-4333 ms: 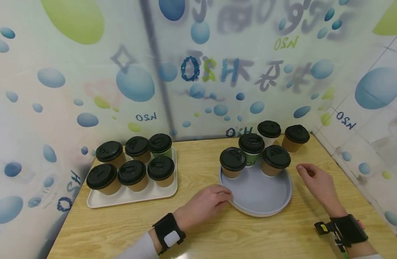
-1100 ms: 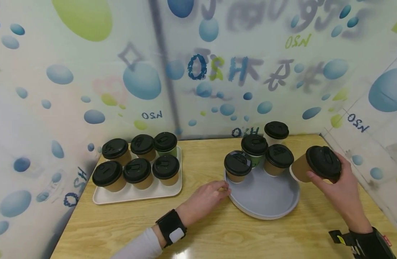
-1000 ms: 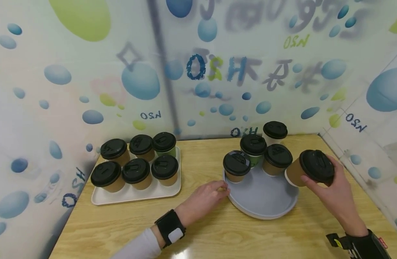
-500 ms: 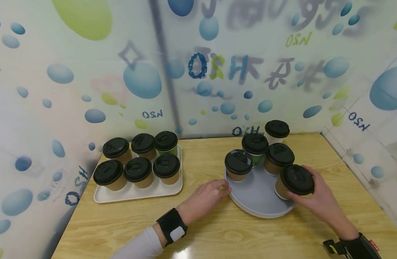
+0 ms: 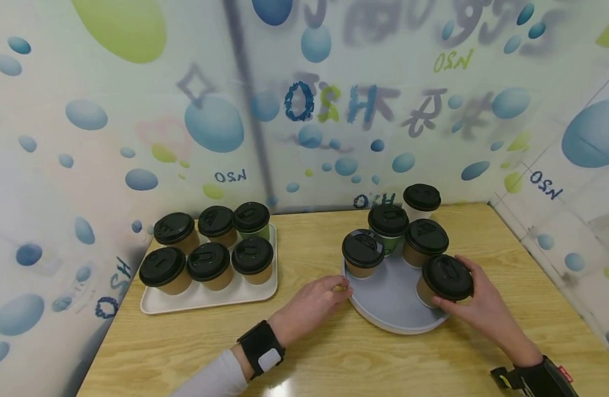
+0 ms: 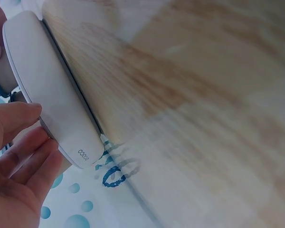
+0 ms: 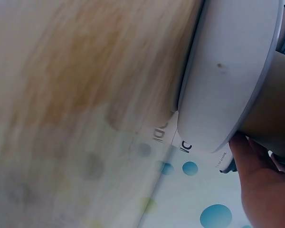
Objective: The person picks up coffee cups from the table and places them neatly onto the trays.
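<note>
My right hand [image 5: 488, 314] grips a brown paper cup [image 5: 447, 277] with a black lid. The cup is upright at the right side of a round blue-grey tray [image 5: 384, 303]. In the right wrist view, the cup's brown wall [image 7: 273, 102] rises beside the tray's pale side [image 7: 223, 76]. My left hand [image 5: 309, 309] holds the tray's near-left rim; its thumb and fingertips meet the edge in the left wrist view. Behind the held cup stand another brown cup [image 5: 426, 242], a green cup [image 5: 389, 223] and, further left, a brown cup [image 5: 362, 253].
A white cup [image 5: 421, 203] stands at the back; whether it is on the tray is hidden. On the left, a white rectangular tray [image 5: 200, 302] bears several black-lidded cups in two rows. A patterned wall [image 5: 309, 160] bounds the back of the wooden table [image 5: 309, 369].
My right hand has picked up the brown cup from the table's back right, carried it left and forward, and brought it upright at the round tray. My left hand stays at the rim.
</note>
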Available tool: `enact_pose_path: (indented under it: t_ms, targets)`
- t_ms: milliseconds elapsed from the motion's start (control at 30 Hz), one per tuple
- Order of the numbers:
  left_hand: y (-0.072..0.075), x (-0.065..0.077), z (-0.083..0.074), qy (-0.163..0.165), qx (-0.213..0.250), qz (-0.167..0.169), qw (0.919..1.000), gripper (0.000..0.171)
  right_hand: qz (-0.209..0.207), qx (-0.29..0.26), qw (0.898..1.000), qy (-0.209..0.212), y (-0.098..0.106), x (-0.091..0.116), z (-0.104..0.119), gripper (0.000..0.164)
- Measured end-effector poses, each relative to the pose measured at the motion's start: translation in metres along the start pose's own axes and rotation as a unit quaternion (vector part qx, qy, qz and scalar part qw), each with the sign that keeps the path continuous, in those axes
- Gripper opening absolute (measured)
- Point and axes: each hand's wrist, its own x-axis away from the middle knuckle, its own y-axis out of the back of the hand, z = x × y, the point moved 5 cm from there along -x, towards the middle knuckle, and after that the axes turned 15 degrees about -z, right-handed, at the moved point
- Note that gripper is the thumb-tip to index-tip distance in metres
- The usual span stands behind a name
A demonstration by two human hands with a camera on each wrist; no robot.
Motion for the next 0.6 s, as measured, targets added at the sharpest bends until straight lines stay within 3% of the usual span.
enact_pose_path:
  t_ms: [233, 300, 467, 600]
  targets:
    - [0.0, 0.0, -0.001, -0.005, -0.003, -0.006, 1.0, 0.024, 0.007, -0.023, 1.0, 0.002, 0.003, 0.002, -0.003, 0.119]
    - [0.0, 0.001, -0.001, -0.008, -0.007, -0.01, 0.9999, 0.024, -0.006, -0.047, 0.999, 0.016, 0.006, 0.002, -0.005, 0.109]
    - [0.0, 0.0, -0.003, -0.009, 0.001, -0.018, 0.9998, 0.023, -0.065, -0.118, 0.988, 0.078, 0.017, -0.002, -0.01, 0.066]
    - [-0.001, 0.0, -0.004, -0.009, 0.021, -0.022, 0.9995, 0.021, -0.104, -0.113, 0.984, 0.094, 0.026, -0.01, -0.015, 0.05]
